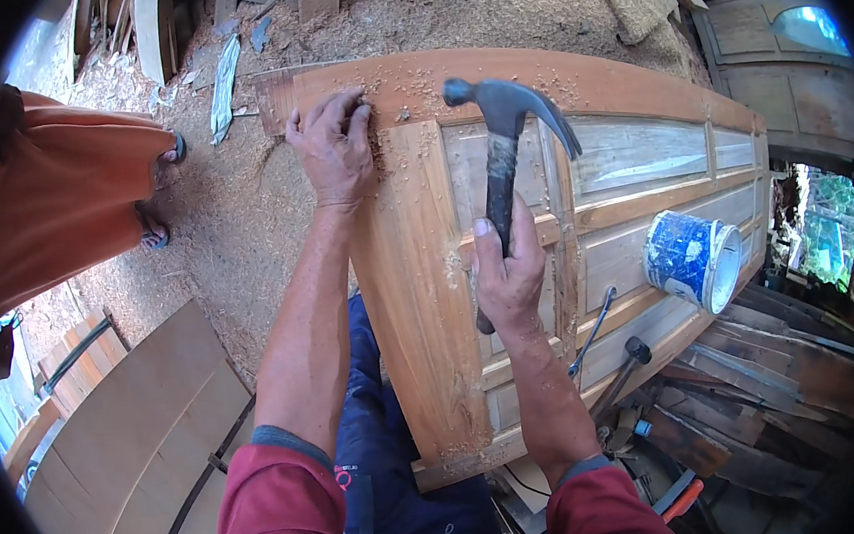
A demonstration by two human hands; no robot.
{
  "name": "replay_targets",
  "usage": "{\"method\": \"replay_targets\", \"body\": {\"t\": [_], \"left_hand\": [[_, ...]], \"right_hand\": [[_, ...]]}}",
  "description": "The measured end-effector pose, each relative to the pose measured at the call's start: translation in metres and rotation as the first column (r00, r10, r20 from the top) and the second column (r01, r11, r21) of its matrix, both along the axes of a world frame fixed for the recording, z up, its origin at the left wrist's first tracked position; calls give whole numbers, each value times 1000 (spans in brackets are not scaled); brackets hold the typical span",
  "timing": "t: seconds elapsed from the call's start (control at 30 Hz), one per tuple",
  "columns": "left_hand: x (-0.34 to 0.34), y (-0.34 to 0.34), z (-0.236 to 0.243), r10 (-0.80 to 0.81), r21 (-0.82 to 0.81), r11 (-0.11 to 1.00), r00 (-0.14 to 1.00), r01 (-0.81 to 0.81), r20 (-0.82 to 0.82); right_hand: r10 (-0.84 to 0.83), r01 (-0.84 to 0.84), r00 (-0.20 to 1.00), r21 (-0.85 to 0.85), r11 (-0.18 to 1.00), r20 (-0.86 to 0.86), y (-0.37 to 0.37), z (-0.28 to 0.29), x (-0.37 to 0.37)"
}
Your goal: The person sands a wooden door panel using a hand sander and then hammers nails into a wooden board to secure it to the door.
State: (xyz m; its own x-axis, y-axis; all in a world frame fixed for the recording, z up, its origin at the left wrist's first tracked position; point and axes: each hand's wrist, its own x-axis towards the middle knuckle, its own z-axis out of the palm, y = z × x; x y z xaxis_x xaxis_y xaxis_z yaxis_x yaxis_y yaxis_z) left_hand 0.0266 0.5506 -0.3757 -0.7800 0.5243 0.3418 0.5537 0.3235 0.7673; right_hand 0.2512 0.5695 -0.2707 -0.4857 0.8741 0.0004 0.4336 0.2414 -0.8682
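Claw hammer (501,156) above the far left part of the panelled wooden door (399,234), head away from the body. Right hand (510,275) wrapped round the handle low down, thumb along it — likely for swing and control. Left hand (331,154) at the door's far left corner, fingers bent over the edge, probably steadying; can't tell if it pinches anything. Door lies flat, chips (417,79) thickest along the far rail. Blue-and-white bucket (682,257) and wrench (592,329) on it — maybe parked within reach. Sawdusty floor (243,221), person in orange (70,195) left, stacked boards (758,392) right.
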Motion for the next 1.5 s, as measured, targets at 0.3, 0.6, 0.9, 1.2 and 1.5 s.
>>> {"method": "replay_targets", "body": {"t": [0.3,0.6,0.9,1.2,1.5], "left_hand": [[3,6,3,-9,14,1000,997,10,-81],[1,2,1,-21,-6,1000,992,21,-126],[2,3,-2,-25,16,1000,996,26,-86],[5,5,-1,-27,8,1000,989,28,-143],[3,3,-3,-28,13,999,993,30,-113]], "right_hand": [[-130,139,990,-292,946,52,-20,-14,21],[117,-119,993,-111,987,-23,-12,-6,-4],[84,-81,996,-206,975,5,-13,-16,4],[18,-20,1000,-231,973,-10,1,-6,0],[222,-213,975,237,948,-10,26,6,-22]]}}
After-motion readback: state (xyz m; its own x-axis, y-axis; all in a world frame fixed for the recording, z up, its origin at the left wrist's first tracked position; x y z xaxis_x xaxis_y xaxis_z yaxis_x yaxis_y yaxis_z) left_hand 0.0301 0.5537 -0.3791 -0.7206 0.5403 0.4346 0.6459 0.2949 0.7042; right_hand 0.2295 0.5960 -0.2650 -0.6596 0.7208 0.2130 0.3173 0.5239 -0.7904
